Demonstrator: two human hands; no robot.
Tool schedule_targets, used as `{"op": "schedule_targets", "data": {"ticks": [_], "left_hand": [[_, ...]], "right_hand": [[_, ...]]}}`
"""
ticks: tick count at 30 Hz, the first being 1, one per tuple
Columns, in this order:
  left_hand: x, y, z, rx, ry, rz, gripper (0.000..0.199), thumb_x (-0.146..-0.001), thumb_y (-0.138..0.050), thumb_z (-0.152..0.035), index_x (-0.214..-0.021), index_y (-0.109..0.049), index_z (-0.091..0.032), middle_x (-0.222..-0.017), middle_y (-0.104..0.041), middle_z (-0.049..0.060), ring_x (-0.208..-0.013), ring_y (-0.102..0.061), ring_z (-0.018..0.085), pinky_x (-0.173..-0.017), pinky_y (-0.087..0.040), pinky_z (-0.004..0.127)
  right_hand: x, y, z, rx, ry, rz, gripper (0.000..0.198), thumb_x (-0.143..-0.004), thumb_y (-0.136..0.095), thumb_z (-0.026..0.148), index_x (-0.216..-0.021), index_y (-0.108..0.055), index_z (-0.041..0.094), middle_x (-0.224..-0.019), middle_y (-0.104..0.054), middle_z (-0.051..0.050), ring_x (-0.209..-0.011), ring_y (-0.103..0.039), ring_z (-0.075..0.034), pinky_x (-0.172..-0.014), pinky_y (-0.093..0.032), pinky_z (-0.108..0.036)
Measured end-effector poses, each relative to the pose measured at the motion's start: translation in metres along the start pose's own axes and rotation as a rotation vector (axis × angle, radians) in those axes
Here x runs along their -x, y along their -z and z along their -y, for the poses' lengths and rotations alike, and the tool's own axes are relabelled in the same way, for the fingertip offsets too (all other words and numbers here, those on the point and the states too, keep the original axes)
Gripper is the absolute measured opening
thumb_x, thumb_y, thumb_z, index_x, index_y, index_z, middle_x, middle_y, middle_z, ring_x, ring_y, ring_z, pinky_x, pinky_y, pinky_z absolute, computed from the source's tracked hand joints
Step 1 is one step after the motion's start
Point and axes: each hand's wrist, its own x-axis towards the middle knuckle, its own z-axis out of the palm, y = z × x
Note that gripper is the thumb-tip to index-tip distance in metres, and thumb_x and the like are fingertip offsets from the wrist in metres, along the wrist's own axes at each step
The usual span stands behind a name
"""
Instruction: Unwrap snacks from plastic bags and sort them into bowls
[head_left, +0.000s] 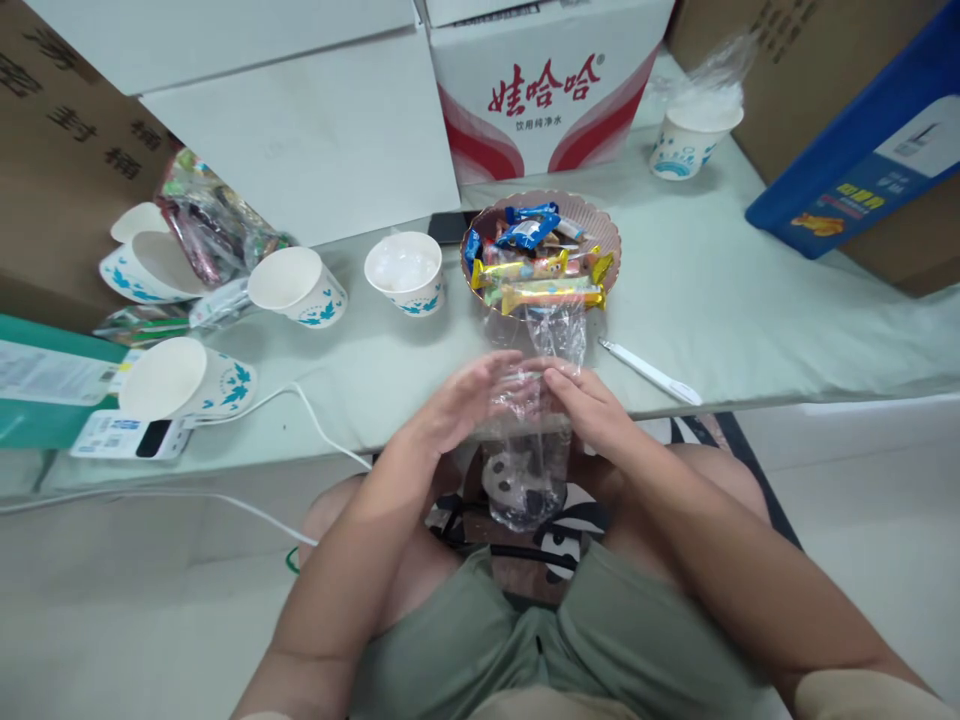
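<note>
A clear plastic bag (529,470) hangs crumpled from my hands at the table's front edge, its lower end over my lap. My right hand (589,400) pinches its upper part between thumb and fingers. On the other side, my left hand (472,395) has its fingers stretched out against the film, slightly blurred. The bag's upper end spreads toward a pinkish fluted bowl (600,222). In that bowl lie yellow-wrapped snack sticks (553,297) and blue-wrapped sweets (529,230). A white pen-like cutter (651,372) rests to the right of my right hand.
Several paper cups stand leftward, including one with clear film inside (405,272) and one beside a white device (131,436) with a cable (307,405). Another cup (686,145) stuffed with plastic is at back right. Cartons (551,110) line the back; a blue box (855,150) leans right.
</note>
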Motion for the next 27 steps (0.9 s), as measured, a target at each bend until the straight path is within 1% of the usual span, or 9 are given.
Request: {"op": "schedule_targets", "data": {"ticks": [3,7,10,14,19,21,23,25,27], "left_hand": [[-0.002,-0.011,0.006,-0.162,-0.028,-0.064,0.053,-0.067,-0.088,-0.045,-0.108,-0.066,-0.020,-0.105,-0.075,0.007,-0.090,-0.073,0.020,-0.076,-0.056,0.029],[-0.001,-0.005,0.000,-0.310,0.010,-0.131,0.038,-0.079,-0.075,-0.048,-0.099,-0.059,-0.020,-0.067,-0.070,-0.001,-0.050,-0.065,0.012,-0.047,-0.044,0.020],[0.003,0.003,-0.005,-0.308,-0.001,-0.107,0.038,-0.078,-0.075,-0.047,-0.101,-0.058,-0.022,-0.055,-0.064,-0.006,-0.040,-0.057,0.012,-0.041,-0.041,0.020],[0.006,0.007,-0.009,-0.203,-0.021,-0.092,0.028,-0.071,-0.079,-0.040,-0.083,-0.063,-0.020,-0.061,-0.067,-0.003,-0.048,-0.060,0.012,-0.049,-0.048,0.023],[0.001,0.009,-0.008,-0.156,-0.066,-0.076,0.038,-0.074,-0.070,-0.053,-0.072,-0.071,-0.015,-0.080,-0.072,0.006,-0.076,-0.067,0.018,-0.070,-0.054,0.029],[-0.001,0.010,-0.005,-0.196,-0.072,-0.116,0.039,-0.072,-0.074,-0.053,-0.075,-0.070,-0.014,-0.082,-0.071,0.006,-0.076,-0.067,0.017,-0.071,-0.053,0.028],[-0.002,0.010,-0.002,-0.250,-0.107,-0.135,0.035,-0.066,-0.085,-0.040,-0.080,-0.066,-0.015,-0.085,-0.069,0.003,-0.074,-0.066,0.014,-0.070,-0.053,0.026],[-0.001,0.008,-0.001,-0.219,-0.171,-0.125,0.040,-0.062,-0.090,-0.030,-0.088,-0.062,-0.017,-0.092,-0.067,0.001,-0.074,-0.068,0.012,-0.073,-0.055,0.026],[0.000,0.005,-0.002,-0.102,-0.246,-0.146,0.049,-0.063,-0.091,-0.027,-0.098,-0.057,-0.022,-0.099,-0.066,-0.002,-0.076,-0.071,0.012,-0.079,-0.057,0.030]], "right_hand": [[0.001,0.000,-0.002,0.055,0.018,-0.008,0.047,-0.089,-0.060,0.063,-0.114,-0.065,0.024,-0.075,-0.073,-0.002,-0.067,-0.072,-0.020,-0.063,-0.058,-0.034],[0.004,0.007,-0.002,0.100,-0.045,-0.043,0.043,-0.093,-0.057,0.055,-0.124,-0.058,0.025,-0.062,-0.068,0.002,-0.053,-0.067,-0.018,-0.051,-0.054,-0.029],[0.005,0.013,-0.002,0.062,0.045,-0.078,0.034,-0.093,-0.059,0.048,-0.121,-0.059,0.029,-0.063,-0.065,0.004,-0.050,-0.063,-0.015,-0.050,-0.051,-0.028],[0.007,0.021,-0.002,0.047,0.274,-0.050,0.017,-0.090,-0.063,0.042,-0.097,-0.070,0.028,-0.077,-0.068,0.001,-0.067,-0.067,-0.016,-0.066,-0.055,-0.031],[0.011,0.027,-0.003,0.224,0.443,0.042,0.045,-0.095,-0.047,0.058,-0.090,-0.079,0.026,-0.104,-0.072,-0.007,-0.096,-0.066,-0.023,-0.084,-0.052,-0.039],[0.010,0.024,-0.003,0.296,0.435,-0.033,0.043,-0.096,-0.049,0.057,-0.087,-0.076,0.024,-0.098,-0.071,-0.006,-0.091,-0.065,-0.021,-0.085,-0.051,-0.039],[0.007,0.019,-0.003,0.294,0.379,-0.175,0.024,-0.088,-0.065,0.049,-0.092,-0.069,0.025,-0.094,-0.069,-0.004,-0.090,-0.065,-0.020,-0.086,-0.050,-0.037],[0.005,0.014,-0.002,0.183,0.278,-0.255,0.038,-0.077,-0.078,0.040,-0.107,-0.060,0.027,-0.098,-0.069,-0.002,-0.089,-0.065,-0.020,-0.083,-0.052,-0.036],[0.003,0.010,0.001,0.100,0.152,-0.207,0.046,-0.071,-0.081,0.038,-0.109,-0.056,0.027,-0.098,-0.070,-0.003,-0.087,-0.065,-0.020,-0.080,-0.053,-0.035]]}}
